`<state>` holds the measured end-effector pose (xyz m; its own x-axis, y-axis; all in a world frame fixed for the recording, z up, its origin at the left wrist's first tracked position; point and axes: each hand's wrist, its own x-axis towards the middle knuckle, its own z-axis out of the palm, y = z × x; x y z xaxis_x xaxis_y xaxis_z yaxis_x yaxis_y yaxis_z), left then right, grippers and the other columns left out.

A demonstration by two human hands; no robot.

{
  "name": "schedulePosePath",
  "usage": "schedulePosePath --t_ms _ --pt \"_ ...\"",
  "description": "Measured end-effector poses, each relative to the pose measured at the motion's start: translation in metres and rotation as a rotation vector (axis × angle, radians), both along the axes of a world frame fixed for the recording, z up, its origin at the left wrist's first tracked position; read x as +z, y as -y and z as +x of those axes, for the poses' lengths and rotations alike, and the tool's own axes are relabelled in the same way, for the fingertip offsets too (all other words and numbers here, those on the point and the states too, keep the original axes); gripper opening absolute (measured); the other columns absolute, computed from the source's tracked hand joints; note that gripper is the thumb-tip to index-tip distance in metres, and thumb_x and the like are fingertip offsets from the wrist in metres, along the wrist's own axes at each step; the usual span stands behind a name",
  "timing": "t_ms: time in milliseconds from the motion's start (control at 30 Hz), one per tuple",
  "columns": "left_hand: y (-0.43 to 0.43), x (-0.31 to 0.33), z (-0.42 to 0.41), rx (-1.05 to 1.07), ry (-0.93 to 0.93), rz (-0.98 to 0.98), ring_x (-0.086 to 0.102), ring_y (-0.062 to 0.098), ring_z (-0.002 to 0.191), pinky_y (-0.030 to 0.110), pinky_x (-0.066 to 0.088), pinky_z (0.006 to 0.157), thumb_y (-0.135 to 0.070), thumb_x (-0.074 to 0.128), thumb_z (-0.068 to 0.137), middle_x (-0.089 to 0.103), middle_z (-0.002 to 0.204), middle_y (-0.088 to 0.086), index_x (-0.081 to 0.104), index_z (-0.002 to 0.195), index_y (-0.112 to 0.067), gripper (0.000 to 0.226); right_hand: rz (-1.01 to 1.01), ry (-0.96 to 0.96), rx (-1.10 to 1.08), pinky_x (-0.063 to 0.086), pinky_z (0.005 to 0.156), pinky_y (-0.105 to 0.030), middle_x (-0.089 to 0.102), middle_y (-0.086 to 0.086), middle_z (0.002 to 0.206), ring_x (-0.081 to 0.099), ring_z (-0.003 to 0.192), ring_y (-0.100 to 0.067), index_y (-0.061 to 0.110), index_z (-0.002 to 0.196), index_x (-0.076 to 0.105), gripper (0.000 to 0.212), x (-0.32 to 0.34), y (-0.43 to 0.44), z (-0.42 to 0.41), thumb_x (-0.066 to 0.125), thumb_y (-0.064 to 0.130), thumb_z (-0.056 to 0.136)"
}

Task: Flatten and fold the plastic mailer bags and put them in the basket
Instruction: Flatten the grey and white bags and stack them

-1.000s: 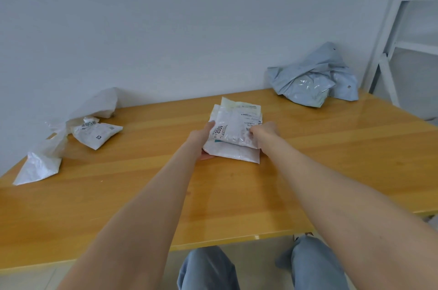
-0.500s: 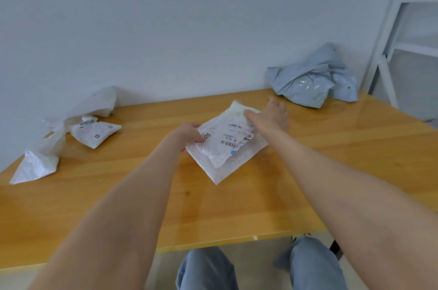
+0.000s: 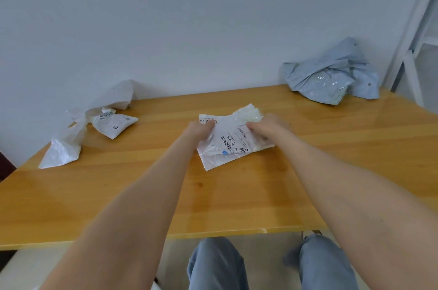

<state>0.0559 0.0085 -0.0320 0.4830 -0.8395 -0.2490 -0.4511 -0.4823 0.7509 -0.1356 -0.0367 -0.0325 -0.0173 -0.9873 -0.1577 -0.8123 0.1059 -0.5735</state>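
Half a second ago the right hand (image 3: pixel 266 125) lay flat on the far corner of the white mailer bags (image 3: pixel 233 139) and the left hand (image 3: pixel 200 127) pinched their near-left edge; now both hands have closed in on the upper half of the stack, which has turned and crumpled slightly. The bags lie mid-tabletop (image 3: pixel 142 190), pressed down, with a printed shipping label facing up. The left grip is curled shut over the bags' upper-left edge; the right grip bunches the upper-right part, fingers tucked into the plastic.

The film looks thin, light and limp, probably slick against the glossy wood, so it will likely spring back unless creased firmly. Corners and edges seem the best places to hold while smoothing.

How many bags are in the stack cannot be told; layers overlap. Fingertips of both hands are hidden in the folds. No basket is in view. A loose pile of white bags (image 3: pixel 94 124) sits at the far left, and a crumpled grey-blue mailer bag (image 3: pixel 331 76) against the wall far right, both well apart from the hands.
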Motion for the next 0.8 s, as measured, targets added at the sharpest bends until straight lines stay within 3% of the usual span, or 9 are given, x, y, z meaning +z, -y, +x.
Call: schedulePosePath --t_ms 33,100,200,267,333,433,567,667,800 --pt "0.001 -0.003 0.003 0.004 -0.024 -0.009 0.057 0.032 0.114 0.040 0.045 0.100 -0.056 0.051 0.089 0.060 0.124 0.013 0.055 0.124 -0.001 0.066 0.002 -0.005 0.000 0.044 0.097 -0.044 0.063 -0.006 0.118 0.053 0.115 -0.032 0.024 0.092 0.059 0.054 0.001 -0.002 0.000 0.055 0.069 0.062" --pt "0.003 -0.008 0.007 0.004 -0.076 -0.047 0.060 0.028 0.103 0.038 0.049 0.096 -0.052 0.055 0.088 0.065 0.114 0.015 0.060 0.112 0.001 0.058 -0.007 -0.020 -0.023 0.042 0.099 -0.044 0.056 -0.008 0.128 0.048 0.122 -0.032 0.023 0.110 0.059 0.063 0.001 -0.005 -0.001 0.060 0.070 0.068" --pt "0.001 -0.009 0.009 -0.007 0.000 -0.065 0.056 0.026 0.087 0.032 0.046 0.075 -0.041 0.055 0.094 0.061 0.086 0.009 0.058 0.083 -0.006 0.038 -0.049 -0.030 -0.030 0.042 0.092 -0.038 0.051 -0.011 0.134 0.044 0.124 -0.031 0.017 0.125 0.055 0.069 -0.002 -0.004 -0.002 0.064 0.065 0.076" --pt "-0.001 -0.010 0.010 -0.022 -0.012 -0.081 0.057 0.026 0.084 0.032 0.045 0.074 -0.040 0.056 0.094 0.062 0.090 0.011 0.059 0.088 -0.006 0.035 -0.064 0.013 -0.002 0.041 0.080 -0.033 0.049 -0.014 0.133 0.050 0.114 -0.028 0.015 0.126 0.054 0.061 -0.003 -0.001 -0.001 0.063 0.057 0.082" --pt "-0.001 -0.011 0.010 -0.035 -0.046 -0.100 0.062 0.027 0.092 0.034 0.051 0.086 -0.039 0.054 0.095 0.067 0.102 0.012 0.061 0.102 -0.004 0.037 -0.063 0.018 -0.009 0.038 0.073 -0.031 0.045 -0.015 0.132 0.052 0.104 -0.026 0.015 0.127 0.052 0.053 -0.004 0.000 0.000 0.059 0.051 0.089" --pt "-0.004 -0.012 0.010 -0.032 0.013 -0.081 0.061 0.032 0.107 0.043 0.048 0.097 -0.046 0.045 0.096 0.066 0.112 0.011 0.062 0.115 -0.005 0.047 -0.097 -0.059 -0.035 0.037 0.072 -0.031 0.055 -0.009 0.127 0.055 0.110 -0.027 0.016 0.125 0.053 0.042 -0.005 -0.003 -0.001 0.050 0.046 0.095" --pt "-0.008 -0.018 0.009 0.000 0.077 -0.061 0.048 0.032 0.123 0.042 0.042 0.103 -0.058 0.037 0.093 0.064 0.117 0.010 0.060 0.125 -0.017 0.057 -0.104 -0.122 -0.065 0.037 0.074 -0.031 0.061 -0.006 0.122 0.057 0.113 -0.027 0.016 0.122 0.056 0.039 -0.004 -0.007 0.001 0.044 0.045 0.098" --pt "-0.010 -0.020 0.012 0.017 0.140 -0.057 0.039 0.032 0.127 0.039 0.039 0.103 -0.061 0.029 0.095 0.061 0.119 0.013 0.062 0.121 -0.017 0.061 -0.100 -0.115 -0.084 0.036 0.074 -0.030 0.062 -0.005 0.121 0.059 0.111 -0.026 0.016 0.120 0.058 0.040 -0.002 -0.010 0.004 0.041 0.045 0.099" --pt "-0.020 -0.021 0.019 0.061 0.069 -0.052 0.051 0.030 0.115 0.040 0.044 0.097 -0.064 0.041 0.081 0.057 0.122 0.014 0.065 0.104 -0.014 0.060 -0.100 -0.052 -0.090 0.038 0.079 -0.032 0.061 -0.007 0.124 0.057 0.114 -0.029 0.012 0.126 0.051 0.046 -0.007 -0.014 0.008 0.039 0.047 0.099"
